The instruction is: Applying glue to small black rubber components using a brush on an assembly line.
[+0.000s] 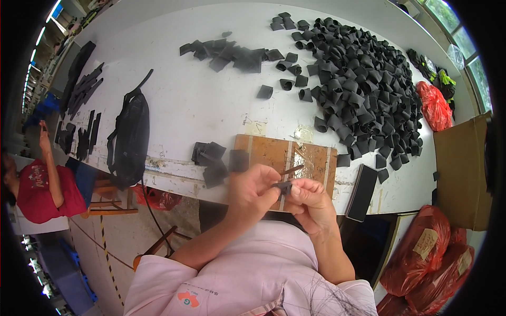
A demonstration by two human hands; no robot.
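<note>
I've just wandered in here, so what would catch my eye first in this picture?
Most striking is the big heap of small black pieces covering the right side of the white table. Nearer, the left hand and right hand pinch a small dark piece by the near edge of a brown board. Shiny red bags stand out at lower right.

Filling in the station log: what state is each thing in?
Black piece: pinched in both hands
Left hand: closed on it
Right hand: closed on it
Wooden board: lying flat, taped
Phone: lying flat, screen dark
Looped pieces: loosely heaped
Flat pieces: overlapping
Black bag: lying down
Cardboard box: open or shut, can't tell
</note>
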